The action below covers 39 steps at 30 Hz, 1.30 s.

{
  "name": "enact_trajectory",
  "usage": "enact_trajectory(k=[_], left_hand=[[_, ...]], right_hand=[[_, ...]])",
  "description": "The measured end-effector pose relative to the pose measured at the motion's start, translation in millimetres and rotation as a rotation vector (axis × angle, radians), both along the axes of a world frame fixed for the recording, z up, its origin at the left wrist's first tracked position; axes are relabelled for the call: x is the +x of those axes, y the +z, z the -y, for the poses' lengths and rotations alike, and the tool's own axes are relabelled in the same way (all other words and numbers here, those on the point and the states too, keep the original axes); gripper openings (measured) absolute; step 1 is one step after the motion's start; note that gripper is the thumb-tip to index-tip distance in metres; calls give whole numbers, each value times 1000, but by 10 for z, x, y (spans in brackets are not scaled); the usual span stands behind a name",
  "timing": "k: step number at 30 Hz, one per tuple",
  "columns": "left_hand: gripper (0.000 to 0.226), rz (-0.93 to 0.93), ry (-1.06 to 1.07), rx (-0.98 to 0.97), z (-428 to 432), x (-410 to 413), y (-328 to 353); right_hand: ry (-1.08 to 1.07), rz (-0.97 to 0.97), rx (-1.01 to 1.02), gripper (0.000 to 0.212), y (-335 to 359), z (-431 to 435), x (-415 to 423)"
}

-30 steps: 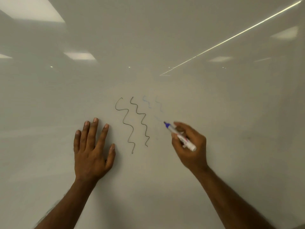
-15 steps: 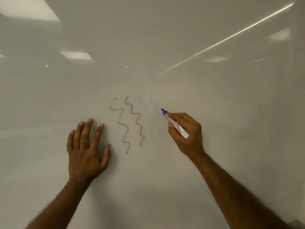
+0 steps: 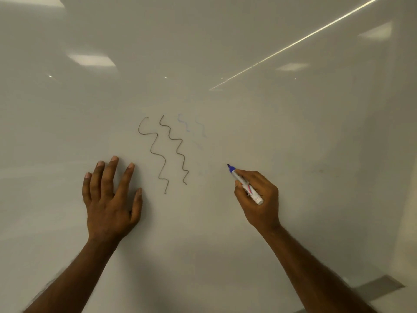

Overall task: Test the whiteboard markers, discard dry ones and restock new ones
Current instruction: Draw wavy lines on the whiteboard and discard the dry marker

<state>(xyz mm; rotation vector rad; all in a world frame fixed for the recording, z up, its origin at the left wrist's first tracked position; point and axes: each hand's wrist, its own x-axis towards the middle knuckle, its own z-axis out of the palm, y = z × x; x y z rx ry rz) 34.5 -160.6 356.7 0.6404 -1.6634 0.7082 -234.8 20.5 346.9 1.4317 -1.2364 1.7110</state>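
- My right hand (image 3: 259, 201) was curled round a marker (image 3: 246, 186), thumb and fingers pinching its white barrel, with the back end sticking out past my knuckles.
- The marker's blue tip pointed up and to the left, close to the whiteboard (image 3: 225, 249). I could not tell whether it touched the surface.
- My left hand (image 3: 110, 202) lay flat on the whiteboard, fingers straight and spread, holding nothing, well apart from my right hand.
- Between my hands, nearer the left one, two dark wavy lines (image 3: 178, 150) ran down the board side by side.
- To the right of them, above the marker's tip, sat two short blue squiggles (image 3: 184, 124), pale and broken.
- Higher up, the glossy board reflected ceiling light panels (image 3: 91, 60) and one long bright strip (image 3: 293, 45) slanting up to the right.
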Motion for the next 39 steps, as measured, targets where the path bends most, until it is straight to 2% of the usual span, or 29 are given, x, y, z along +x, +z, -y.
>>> enact_trajectory(k=[2,6,8,12,16,20,30,35,39], left_hand=[[54,-5,-10,-2,-12,-1,-62],[52,-18,-39,36,-51,6,-212],[51,-34,-73,56,-87,25,-310],[42,-37,-194,133,-325,-1,-657],[28,134,-310,257,-602,-129,-1258],[27,350,-412,458,-792,-297,-1877],[28,777,-422,1020,-994,-735,-3017],[33,976,-351,1206,-1180,-951,-3491],[40,1035,-336,1280,-1235,-1073,-3809]], right_hand=[[-27,-38,52,25,-110,-32,14],[29,22,102,25,-242,-103,52],[98,137,111,21,-311,-161,106],[308,506,116,17,-548,-294,240],[394,704,195,17,-1000,-421,343],[423,822,284,8,-1474,-574,412],[315,1086,522,8,-2470,-882,271],[222,1077,689,9,-2954,-1047,282],[169,1081,787,10,-3235,-1149,274]])
